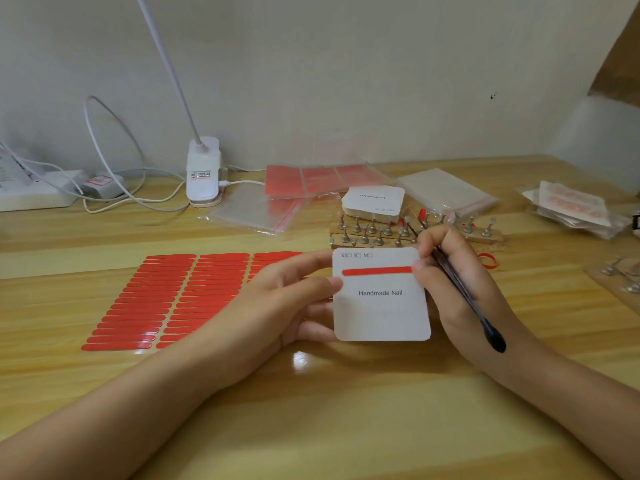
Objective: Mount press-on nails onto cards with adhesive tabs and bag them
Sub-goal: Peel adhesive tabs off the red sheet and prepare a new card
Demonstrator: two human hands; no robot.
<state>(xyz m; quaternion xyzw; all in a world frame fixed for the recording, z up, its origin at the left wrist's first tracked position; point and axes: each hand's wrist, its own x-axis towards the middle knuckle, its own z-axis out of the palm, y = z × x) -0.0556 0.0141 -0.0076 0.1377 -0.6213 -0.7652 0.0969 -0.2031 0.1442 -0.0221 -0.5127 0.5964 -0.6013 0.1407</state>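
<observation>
The left hand (291,299) pinches the card (381,306) by its left edge; it looks light, stiff, easily bent. The right hand (453,271), fingers curled round tweezers (464,292), presses the sticky-looking red strip (375,271) above the card's print.

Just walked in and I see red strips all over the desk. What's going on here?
A person is preparing a nail card. The left hand holds a white "Handmade Nail" card above the table, with one red adhesive strip already across it. The right hand grips tweezers and touches the strip's end. A sheet of more strips lies to the left; no nails are mounted yet.
</observation>
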